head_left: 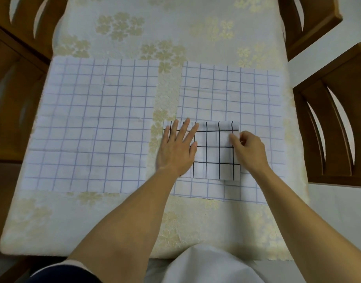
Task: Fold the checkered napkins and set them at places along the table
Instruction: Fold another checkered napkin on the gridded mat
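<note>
I am pressing my left hand (176, 149) flat, fingers spread, on the left part of a folded black-checked napkin (213, 154). My right hand (249, 149) is pinching that napkin's right edge near its far corner, fingers curled. Beneath both hands a spread blue-checked napkin (232, 92) is lying under the folded one. Left of my left hand a second blue-checked napkin (89, 123) is lying flat on the flowered tablecloth (134, 23). A wooden chair (338, 66) is standing right of my right hand.
</note>
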Motion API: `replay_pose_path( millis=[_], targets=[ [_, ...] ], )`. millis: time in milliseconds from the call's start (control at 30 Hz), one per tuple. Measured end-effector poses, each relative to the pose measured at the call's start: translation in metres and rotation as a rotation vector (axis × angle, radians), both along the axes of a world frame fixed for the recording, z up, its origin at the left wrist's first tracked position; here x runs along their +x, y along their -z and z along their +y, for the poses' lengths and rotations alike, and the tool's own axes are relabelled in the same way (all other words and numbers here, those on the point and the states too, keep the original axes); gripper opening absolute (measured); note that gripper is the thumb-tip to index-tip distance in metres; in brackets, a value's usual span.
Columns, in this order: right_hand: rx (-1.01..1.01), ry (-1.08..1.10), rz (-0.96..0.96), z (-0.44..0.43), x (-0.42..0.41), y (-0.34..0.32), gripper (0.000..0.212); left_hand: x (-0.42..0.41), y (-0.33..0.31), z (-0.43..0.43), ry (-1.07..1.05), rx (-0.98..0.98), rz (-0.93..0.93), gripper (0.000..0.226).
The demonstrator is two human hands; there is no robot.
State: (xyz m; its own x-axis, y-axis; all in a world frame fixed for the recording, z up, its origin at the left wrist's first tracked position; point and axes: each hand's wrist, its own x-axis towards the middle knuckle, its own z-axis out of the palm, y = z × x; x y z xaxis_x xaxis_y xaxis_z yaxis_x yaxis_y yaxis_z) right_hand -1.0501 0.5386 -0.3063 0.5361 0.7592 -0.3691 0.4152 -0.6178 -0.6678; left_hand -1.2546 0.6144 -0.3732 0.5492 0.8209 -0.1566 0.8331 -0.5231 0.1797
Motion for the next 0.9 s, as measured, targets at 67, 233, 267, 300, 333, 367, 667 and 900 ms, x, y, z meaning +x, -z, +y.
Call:
replay_pose_path(
  millis=[67,233,267,300,333,367,667,900],
  targets=[
    [0.050,0.038,0.009,0.002,-0.012,-0.005,0.033,0.000,0.000,0.000,-0.005,0.000,-0.004,0.060],
    [0.016,0.033,0.024,0.005,-0.025,-0.008,0.031,0.001,-0.001,-0.001,-0.015,0.014,0.010,0.062],
    [0.003,0.024,0.016,0.004,-0.025,-0.007,0.032,0.001,-0.001,-0.001,-0.015,0.013,0.010,0.062],
    [-0.014,0.019,0.005,0.003,-0.025,-0.005,0.033,0.001,-0.001,-0.001,-0.015,0.014,0.008,0.063],
    [-0.032,0.020,-0.006,0.001,-0.024,-0.003,0.035,0.001,-0.001,-0.001,-0.014,0.012,0.006,0.063],
    [-0.050,0.031,-0.012,0.000,-0.023,-0.001,0.036,0.001,-0.002,-0.001,-0.013,0.005,0.004,0.063],
    [0.009,0.057,-0.111,-0.001,-0.029,-0.007,0.039,0.001,-0.004,-0.001,-0.015,-0.007,0.000,0.064],
    [0.129,-0.075,-0.214,0.005,-0.049,-0.027,0.045,0.002,-0.003,0.000,-0.016,0.008,0.004,0.065]
  ],
)
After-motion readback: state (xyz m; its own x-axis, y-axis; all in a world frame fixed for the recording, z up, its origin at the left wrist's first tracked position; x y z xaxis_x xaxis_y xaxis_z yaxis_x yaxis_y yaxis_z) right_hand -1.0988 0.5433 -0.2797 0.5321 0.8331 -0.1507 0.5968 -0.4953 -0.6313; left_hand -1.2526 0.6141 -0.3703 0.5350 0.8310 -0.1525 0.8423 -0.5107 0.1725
